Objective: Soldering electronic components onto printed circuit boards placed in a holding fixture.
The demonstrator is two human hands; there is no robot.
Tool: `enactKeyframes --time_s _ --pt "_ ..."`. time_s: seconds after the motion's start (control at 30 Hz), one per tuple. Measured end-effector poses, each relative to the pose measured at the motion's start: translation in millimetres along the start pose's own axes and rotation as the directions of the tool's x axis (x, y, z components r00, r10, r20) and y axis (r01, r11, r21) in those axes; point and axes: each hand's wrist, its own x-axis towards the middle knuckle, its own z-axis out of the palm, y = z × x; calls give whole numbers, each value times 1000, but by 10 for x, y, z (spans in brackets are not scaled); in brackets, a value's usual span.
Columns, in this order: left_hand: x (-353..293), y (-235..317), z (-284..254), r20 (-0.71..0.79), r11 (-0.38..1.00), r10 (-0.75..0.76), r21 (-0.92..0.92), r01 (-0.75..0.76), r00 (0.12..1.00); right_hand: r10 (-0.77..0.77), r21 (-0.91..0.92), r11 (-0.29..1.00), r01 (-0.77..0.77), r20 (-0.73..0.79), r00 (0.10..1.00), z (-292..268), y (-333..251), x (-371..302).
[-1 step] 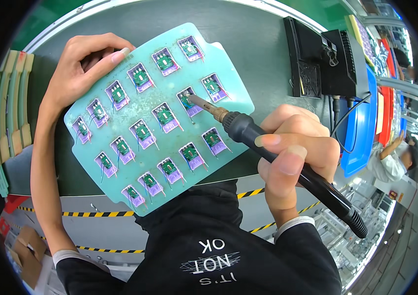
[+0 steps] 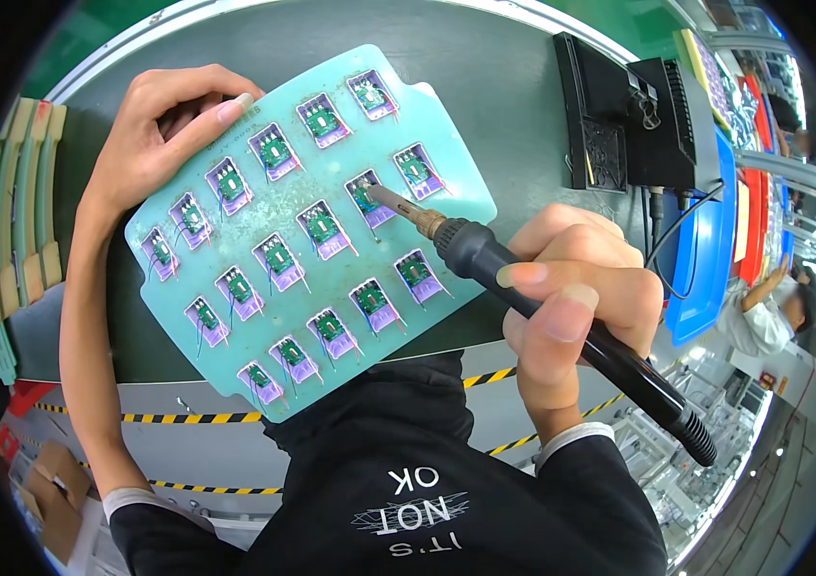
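Dk green bench (image 2: 514, 115), pale far edge — blk box (image 2: 679, 144) & blk stand (image 2: 575, 96) on it, R side; teal board (image 2: 283, 202) w/ circuits above — can't tell if touching.

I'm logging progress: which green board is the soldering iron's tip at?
The second board from the right in the middle row: the soldering iron has its tip there; the other boards lie clear of it.

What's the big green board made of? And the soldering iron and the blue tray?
The board looks like hard plastic or resin: smooth, pale green, with cloudy shine. The soldering iron seems plastic along its glossy black handle, but metal at its dull, brownish tip. The tray is probably plastic: smooth, bright blue.
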Motion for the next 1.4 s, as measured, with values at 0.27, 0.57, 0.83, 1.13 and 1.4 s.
enactKeyframes --time_s 0.27,0.57,0.83,1.13,1.4 --pt "-15 -8 -17 1 1000 3 13 -3 1000 -168 140 972 188 -145 975 34 109 7" --pt "-2 3 -8 -3 1000 11 2 -11 1000 -188 152 970 188 -14 982 -244 117 53" --pt "-8 -17 -10 0 1000 15 12 -15 1000 -161 149 972 184 -157 974 -21 99 14" --pt "-9 -1 -8 -9 1000 27 -2 -27 1000 -165 121 977 176 -91 982 11 95 24" --pt "-1 2 -24 6 999 21 31 -21 1000 -166 106 979 174 -81 983 20 99 24"
